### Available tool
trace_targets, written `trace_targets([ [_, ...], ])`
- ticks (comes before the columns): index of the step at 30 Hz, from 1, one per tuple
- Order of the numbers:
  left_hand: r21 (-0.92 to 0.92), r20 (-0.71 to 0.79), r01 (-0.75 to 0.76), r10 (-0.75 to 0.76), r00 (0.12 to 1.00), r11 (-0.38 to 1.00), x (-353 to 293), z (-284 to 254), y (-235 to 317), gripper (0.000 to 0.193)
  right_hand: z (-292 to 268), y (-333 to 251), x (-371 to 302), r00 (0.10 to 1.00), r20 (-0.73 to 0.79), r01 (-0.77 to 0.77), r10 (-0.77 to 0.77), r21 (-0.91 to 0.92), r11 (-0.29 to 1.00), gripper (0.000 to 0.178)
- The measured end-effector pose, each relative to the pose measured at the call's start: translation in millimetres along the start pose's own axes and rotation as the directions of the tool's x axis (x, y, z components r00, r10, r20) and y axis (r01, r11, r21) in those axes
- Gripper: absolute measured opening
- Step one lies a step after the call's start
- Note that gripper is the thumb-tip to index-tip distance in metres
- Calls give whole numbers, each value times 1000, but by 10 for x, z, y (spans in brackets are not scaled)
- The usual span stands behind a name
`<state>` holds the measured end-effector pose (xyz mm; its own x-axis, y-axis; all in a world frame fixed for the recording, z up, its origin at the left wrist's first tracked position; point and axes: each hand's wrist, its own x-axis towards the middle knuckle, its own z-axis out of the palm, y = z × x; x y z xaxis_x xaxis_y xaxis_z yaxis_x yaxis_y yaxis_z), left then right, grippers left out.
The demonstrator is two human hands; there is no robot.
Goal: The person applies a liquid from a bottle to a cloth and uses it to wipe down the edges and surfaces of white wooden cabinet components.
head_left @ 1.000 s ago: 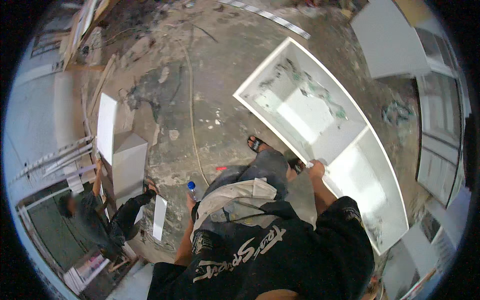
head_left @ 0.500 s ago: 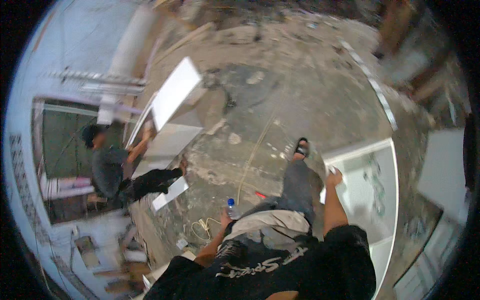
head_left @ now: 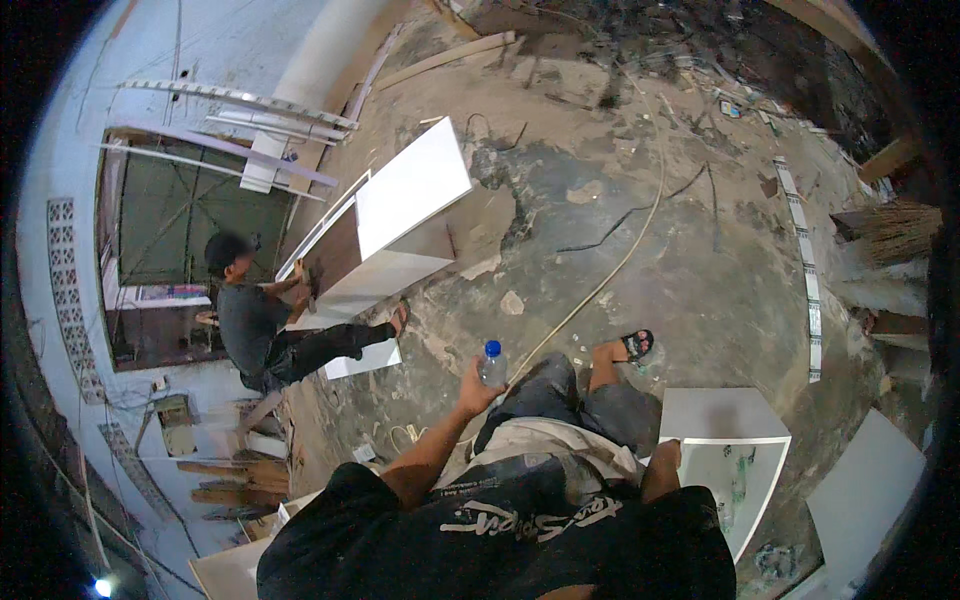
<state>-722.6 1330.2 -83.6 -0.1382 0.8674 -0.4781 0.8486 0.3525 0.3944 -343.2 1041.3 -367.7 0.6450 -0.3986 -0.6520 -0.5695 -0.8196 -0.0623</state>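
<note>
Seen from the head camera above a workshop floor [head_left: 560,300], I carry a clear bottle [head_left: 491,372] in my left hand [head_left: 475,393] while my right hand [head_left: 664,460] is down by the corner of a white cabinet [head_left: 722,413]. Holding both well, I judge, calls for a light, even squeeze: the bottle's thin wall would likely dent under a hard one. Its blue cap [head_left: 492,348] is best kept uppermost and clear of my fingers. At the cabinet, my right palm should do better flat along the rim than hooked on a sharp corner, and my sandalled foot [head_left: 637,346] should mind the pale cable [head_left: 610,285] that crosses the floor.

My left grip is closed around the lower part of the bottle, only as far apart as its body is wide, with the cap showing above. The bottle is off the floor, in front of my left thigh and well apart from the cabinet. My right grip is just beside the left corner of the cabinet's open face; its fingers are hidden, so I cannot tell how far open they are, whether they touch the rim or hold anything. Toward the floor's left edge, near the blue wall [head_left: 255,50], a co-worker [head_left: 255,315] reaches to a second white cabinet [head_left: 418,190].
</note>
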Motion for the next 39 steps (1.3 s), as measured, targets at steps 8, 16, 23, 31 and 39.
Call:
trace_targets([
  [8,-136,234,-57,88,968,989,916,34,598,89,-4,51,-312,985,-75,-134,155,233,963,46],
  [16,285,434,-687,549,714,668,2077,-151,951,69,55,-31,-508,836,-183,-326,517,591,738,46],
  [23,14,620,-875,682,388,485,2896,1132,3691,64,-542,-733,-372,786,-171,-339,594,685,645,24],
  [31,-106,699,-976,712,64,191,1256,2622,6655,84,-1110,-1337,245,614,-4,-237,789,953,190,22],
  [39,-270,874,-926,470,-121,263,74,3959,7596,89,-1347,-1954,987,362,-18,-302,932,944,135,39],
])
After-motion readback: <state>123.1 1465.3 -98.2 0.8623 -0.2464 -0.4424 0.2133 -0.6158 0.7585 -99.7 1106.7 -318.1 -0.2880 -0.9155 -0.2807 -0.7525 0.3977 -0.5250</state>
